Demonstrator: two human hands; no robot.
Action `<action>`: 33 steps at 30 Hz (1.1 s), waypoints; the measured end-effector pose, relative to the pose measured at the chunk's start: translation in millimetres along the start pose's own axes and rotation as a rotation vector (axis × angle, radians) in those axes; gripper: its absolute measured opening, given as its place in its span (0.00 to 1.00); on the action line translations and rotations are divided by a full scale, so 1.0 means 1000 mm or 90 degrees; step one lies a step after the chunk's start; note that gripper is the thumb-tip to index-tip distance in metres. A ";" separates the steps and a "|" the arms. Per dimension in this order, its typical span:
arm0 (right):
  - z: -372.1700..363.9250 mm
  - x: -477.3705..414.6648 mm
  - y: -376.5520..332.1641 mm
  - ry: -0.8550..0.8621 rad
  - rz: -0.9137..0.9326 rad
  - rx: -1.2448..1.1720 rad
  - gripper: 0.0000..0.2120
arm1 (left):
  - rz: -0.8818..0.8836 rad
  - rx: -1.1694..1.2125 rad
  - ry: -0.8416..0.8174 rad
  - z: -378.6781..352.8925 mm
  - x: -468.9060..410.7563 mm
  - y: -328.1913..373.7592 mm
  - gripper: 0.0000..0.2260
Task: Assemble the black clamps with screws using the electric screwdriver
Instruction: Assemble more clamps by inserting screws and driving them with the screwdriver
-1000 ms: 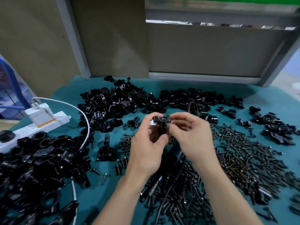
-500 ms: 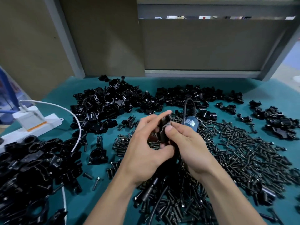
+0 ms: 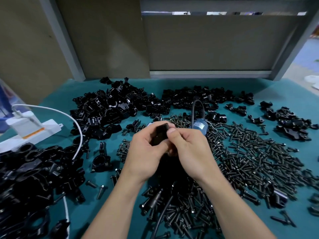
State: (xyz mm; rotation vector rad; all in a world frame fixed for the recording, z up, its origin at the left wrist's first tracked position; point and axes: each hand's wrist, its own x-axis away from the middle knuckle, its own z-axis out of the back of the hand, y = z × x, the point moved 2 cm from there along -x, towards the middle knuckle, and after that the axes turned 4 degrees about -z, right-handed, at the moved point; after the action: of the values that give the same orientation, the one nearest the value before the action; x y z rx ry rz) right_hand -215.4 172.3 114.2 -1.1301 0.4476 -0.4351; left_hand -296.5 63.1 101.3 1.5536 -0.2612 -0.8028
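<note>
Since 0.5 s earlier, the left hand had curled its fingers round the black clamp, held above the teal table. The right hand pinched it too, apparently 1 piece. Just behind lay the electric screwdriver; screws spread rightward.

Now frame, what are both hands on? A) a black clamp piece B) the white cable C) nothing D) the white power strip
A: the left hand and right hand both pinch one black clamp piece, held up over the scattered screws.
</note>
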 end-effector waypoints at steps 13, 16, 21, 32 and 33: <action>-0.002 -0.074 -0.033 0.046 -0.021 0.373 0.15 | 0.241 0.468 0.083 0.015 -0.002 -0.015 0.22; -0.012 -0.120 -0.032 -0.122 -0.044 0.551 0.21 | 0.241 0.555 0.084 0.024 -0.002 -0.012 0.31; -0.028 -0.165 -0.019 -0.201 -0.076 0.608 0.25 | 0.245 0.578 0.114 0.036 -0.007 -0.014 0.20; -0.035 -0.080 -0.034 -0.275 -0.125 0.226 0.19 | 0.187 0.600 0.162 0.039 -0.013 -0.011 0.19; -0.040 -0.067 -0.034 -0.302 -0.129 0.212 0.18 | 0.187 0.576 0.146 0.037 -0.013 -0.009 0.18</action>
State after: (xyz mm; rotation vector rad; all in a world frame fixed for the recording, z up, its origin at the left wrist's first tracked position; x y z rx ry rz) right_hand -296.5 166.0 139.3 -0.9164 -0.1535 -0.3848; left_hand -331.5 43.3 99.3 2.3522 -0.7323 -0.2517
